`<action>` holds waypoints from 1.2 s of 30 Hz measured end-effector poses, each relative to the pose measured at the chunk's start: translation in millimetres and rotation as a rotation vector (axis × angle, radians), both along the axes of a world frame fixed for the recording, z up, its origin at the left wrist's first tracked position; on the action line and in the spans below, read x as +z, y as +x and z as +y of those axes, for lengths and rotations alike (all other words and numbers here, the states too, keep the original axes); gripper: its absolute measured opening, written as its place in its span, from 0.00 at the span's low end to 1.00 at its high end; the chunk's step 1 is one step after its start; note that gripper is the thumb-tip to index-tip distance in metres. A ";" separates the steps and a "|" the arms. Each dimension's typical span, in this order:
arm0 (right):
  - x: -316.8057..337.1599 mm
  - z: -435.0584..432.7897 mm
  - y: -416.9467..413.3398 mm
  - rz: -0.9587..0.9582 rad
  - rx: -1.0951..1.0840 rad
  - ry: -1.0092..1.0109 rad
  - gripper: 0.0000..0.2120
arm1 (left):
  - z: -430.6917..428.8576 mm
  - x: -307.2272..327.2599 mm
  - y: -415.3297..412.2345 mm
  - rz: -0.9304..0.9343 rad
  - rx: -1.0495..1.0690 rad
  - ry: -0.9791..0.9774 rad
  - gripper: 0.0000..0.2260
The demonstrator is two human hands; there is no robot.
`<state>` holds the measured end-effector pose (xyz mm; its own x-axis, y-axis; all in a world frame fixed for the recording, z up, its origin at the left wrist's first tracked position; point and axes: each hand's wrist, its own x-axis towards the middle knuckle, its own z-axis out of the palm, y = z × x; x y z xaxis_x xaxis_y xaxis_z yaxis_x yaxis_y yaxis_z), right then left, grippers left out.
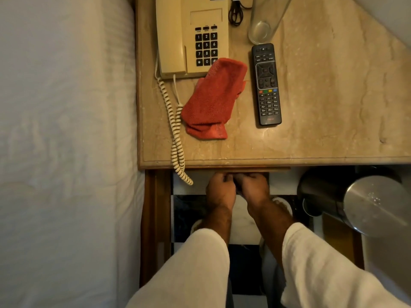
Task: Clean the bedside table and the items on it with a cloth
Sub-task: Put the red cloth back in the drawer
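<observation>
A red cloth (213,98) lies crumpled on the beige marble bedside table (322,96), touching the front corner of a cream telephone (193,34). To the cloth's right lies a black remote (266,85), with an empty drinking glass (264,21) behind it. My left hand (220,187) and my right hand (253,185) are side by side just below the table's front edge. Their fingers curl up under a wooden strip there, and the fingertips are hidden. Neither hand touches the cloth.
The phone's coiled cord (175,130) runs over the front edge and hangs beside my left hand. A white bed (66,130) borders the table on the left. A steel kettle (355,201) stands low at the right. A black cable (235,12) lies behind the phone.
</observation>
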<state>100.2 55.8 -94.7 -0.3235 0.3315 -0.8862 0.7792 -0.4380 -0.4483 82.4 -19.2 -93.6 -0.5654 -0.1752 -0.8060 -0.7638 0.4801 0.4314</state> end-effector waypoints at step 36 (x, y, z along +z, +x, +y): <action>167.0 89.8 -109.1 0.705 1.687 0.963 0.32 | -29.5 153.2 -83.5 0.742 -0.846 -0.151 0.30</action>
<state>-8.8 145.7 72.3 -0.8737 -0.4100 -0.2620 -0.2956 0.8749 -0.3836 -1.1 -48.7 59.6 -0.8778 0.4223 -0.2260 0.2499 0.8064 0.5360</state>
